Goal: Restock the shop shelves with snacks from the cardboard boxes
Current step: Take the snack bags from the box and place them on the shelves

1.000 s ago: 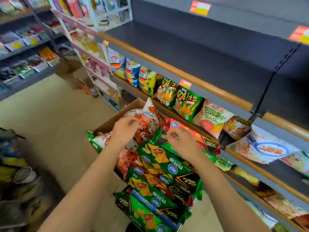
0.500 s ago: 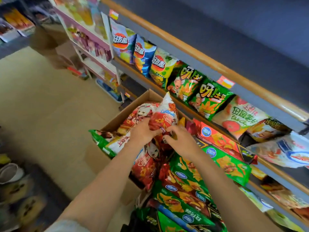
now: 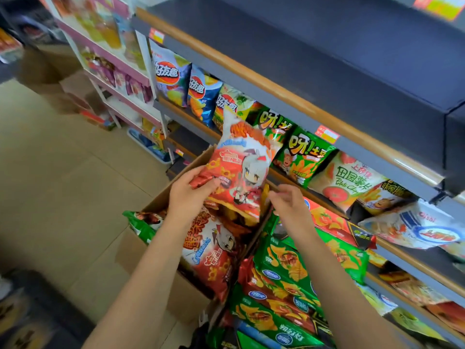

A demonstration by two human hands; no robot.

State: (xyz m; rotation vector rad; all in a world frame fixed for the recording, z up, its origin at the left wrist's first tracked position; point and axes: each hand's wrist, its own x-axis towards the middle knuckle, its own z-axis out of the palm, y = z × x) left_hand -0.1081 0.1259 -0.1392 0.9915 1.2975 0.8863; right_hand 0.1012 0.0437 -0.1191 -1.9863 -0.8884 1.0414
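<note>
Left hand (image 3: 187, 195) grasps red-and-white snack bag (image 3: 241, 170) by its lower edge; right hand (image 3: 289, 206), loosely curled and holding nothing, sits beside it above cardboard box (image 3: 161, 197).

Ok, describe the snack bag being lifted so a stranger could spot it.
Start at the open cardboard box below the shelves. Above it, the left hand grips a red-and-white bag by its lower corner. It alone is raised, showing a white-haired cartoon figure.

Both forearms bare to the frame edge, no sleeves, no watch/rings/gloves showing on left hand (image 3: 187, 195) or right hand (image 3: 289, 206); nails short & unpainted as far as visible, fingers slightly motion-blurred on the right.
</note>
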